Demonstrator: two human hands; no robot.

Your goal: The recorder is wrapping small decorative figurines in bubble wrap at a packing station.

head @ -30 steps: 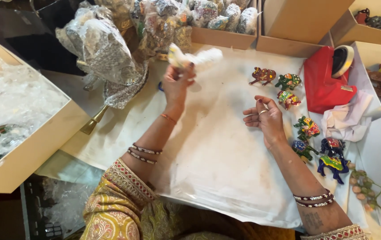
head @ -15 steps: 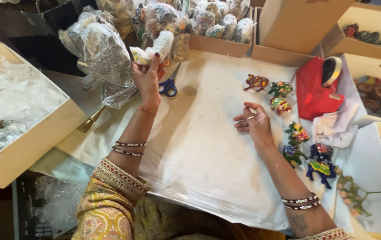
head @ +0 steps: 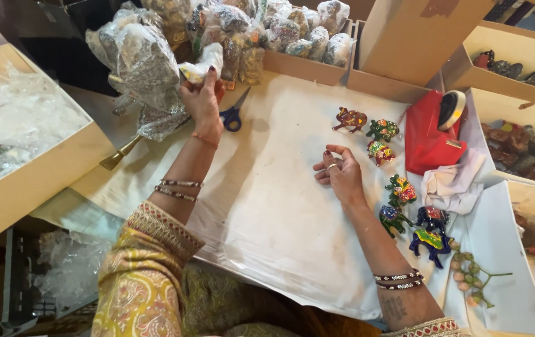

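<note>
My left hand is raised at the far left of the white sheet and grips a small figurine wrapped in white plastic, held against the pile of wrapped bundles. My right hand rests on the sheet with loosely curled fingers and holds nothing. Just right of it stand several small painted animal figurines: a red one, a green one, another nearest my fingers, and a dark blue elephant lower down.
Blue-handled scissors lie by my left hand. A red tape dispenser and a crumpled cloth sit at the right. Cardboard boxes ring the sheet, one holding wrapped items. A beaded sprig lies at the lower right.
My left hand has carried the wrapped figurine leftward from above the sheet to the pile of bundles, uncovering the scissors. My right hand has stayed resting on the sheet.
</note>
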